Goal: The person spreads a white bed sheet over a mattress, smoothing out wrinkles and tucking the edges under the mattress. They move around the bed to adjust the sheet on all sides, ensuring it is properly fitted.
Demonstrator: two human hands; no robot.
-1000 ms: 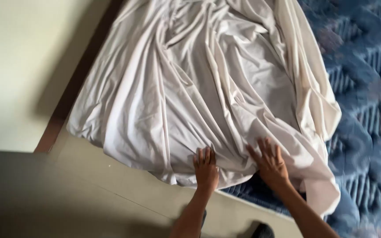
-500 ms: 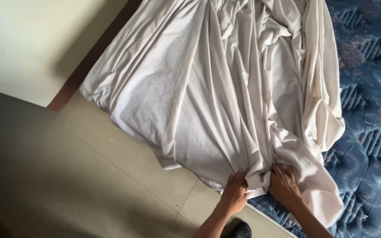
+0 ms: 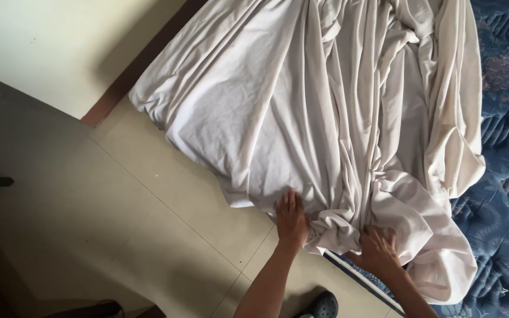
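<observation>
1. Underfoot, pale floor tiles [image 3: 148, 194]; cream wall [image 3: 48, 47] with brown skirting [image 3: 131, 76] at upper left.
2. One blue patterned mattress [image 3: 502, 194], one crumpled off-white sheet [image 3: 325, 106] draped over it, spilling onto the floor.
3. Two hands: left hand [image 3: 291, 219] flat, fingers together, on the sheet's bunched hem; right hand [image 3: 377, 247] gripping a fold at the mattress edge.
4. One dark shoe [image 3: 323, 306] below.

The cream bedsheet [image 3: 325, 118] lies rumpled in long folds across the blue mattress [image 3: 502, 194], its near edge bunched, perhaps knotted, at the mattress corner under my hands.
</observation>
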